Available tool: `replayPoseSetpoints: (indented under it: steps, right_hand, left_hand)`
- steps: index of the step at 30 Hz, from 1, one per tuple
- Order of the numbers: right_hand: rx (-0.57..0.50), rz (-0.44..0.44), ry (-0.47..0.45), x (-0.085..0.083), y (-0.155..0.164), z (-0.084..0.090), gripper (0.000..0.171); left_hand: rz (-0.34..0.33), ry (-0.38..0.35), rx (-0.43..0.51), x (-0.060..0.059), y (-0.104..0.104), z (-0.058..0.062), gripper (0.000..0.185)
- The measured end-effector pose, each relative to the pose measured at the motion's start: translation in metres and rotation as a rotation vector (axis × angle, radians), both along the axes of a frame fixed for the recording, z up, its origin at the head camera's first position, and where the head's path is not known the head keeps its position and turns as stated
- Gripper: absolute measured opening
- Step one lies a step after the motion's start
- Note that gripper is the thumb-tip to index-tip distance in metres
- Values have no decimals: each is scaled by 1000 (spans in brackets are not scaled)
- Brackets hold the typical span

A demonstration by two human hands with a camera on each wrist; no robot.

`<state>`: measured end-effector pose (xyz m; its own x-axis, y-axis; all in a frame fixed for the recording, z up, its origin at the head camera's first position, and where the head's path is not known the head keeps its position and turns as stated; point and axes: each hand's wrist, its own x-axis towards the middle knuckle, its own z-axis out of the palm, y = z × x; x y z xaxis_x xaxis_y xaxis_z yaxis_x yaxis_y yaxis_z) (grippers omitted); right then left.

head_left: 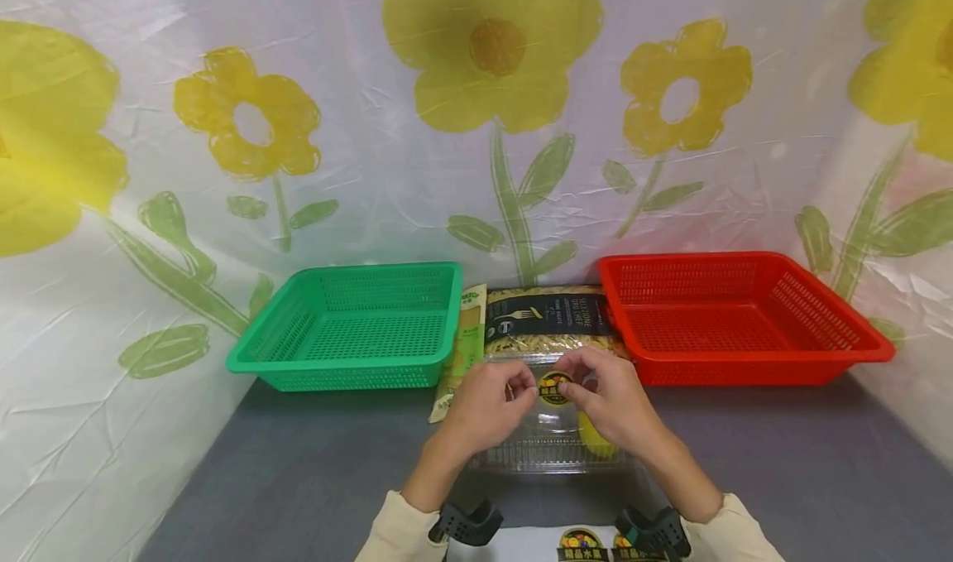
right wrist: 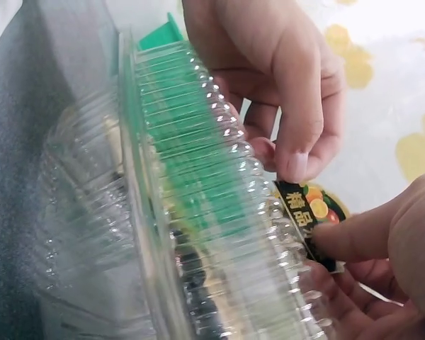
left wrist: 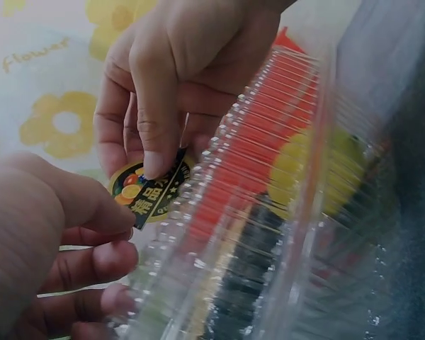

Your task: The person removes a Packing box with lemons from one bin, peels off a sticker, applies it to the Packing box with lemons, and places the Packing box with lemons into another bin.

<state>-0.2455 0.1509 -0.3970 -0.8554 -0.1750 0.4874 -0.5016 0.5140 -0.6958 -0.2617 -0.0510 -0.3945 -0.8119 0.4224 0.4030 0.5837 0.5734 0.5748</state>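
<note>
A round black-and-gold sticker point(head_left: 553, 387) with fruit pictures and a dark lettered band is held over a clear plastic clamshell box point(head_left: 547, 460). My left hand point(head_left: 493, 403) pinches one end of the band between thumb and forefinger. From the other side, my right hand point(head_left: 612, 398) grips the sticker, thumb flat on its printed face point(left wrist: 145, 191). Both hands are close above the lid, fingertips facing each other. Through the ribbed plastic, a yellow-green round fruit point(left wrist: 315, 173) shows in the box's right part.
Behind the box lie a pasta bag point(head_left: 547, 318) and a green-yellow packet point(head_left: 463, 343). A green basket point(head_left: 346, 367) stands at left, a red basket point(head_left: 752, 367) at right. A white sheet point(head_left: 506, 543) with more fruit stickers point(head_left: 583, 545) lies at the front edge.
</note>
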Motion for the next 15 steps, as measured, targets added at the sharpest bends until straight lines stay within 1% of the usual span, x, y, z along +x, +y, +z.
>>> replayPoseSetpoints:
  steps: [3,8,12,15]
  right_hand:
    - [21,-19,-10,-2,0,-3,26]
    - [86,-53,-32,-7,-1,-8,26]
    - [157,-89,-27,-8,-4,-10,26]
    - [214,-116,-2,-9,-6,-11,27]
  left_hand:
    - [30,-1,-31,-2,2,-3,12]
    - [98,4,-117,-2,6,-7,12]
    - [149,-1,-173,-3,10,-10,12]
    - [169,9,-190,-4,11,-12,13]
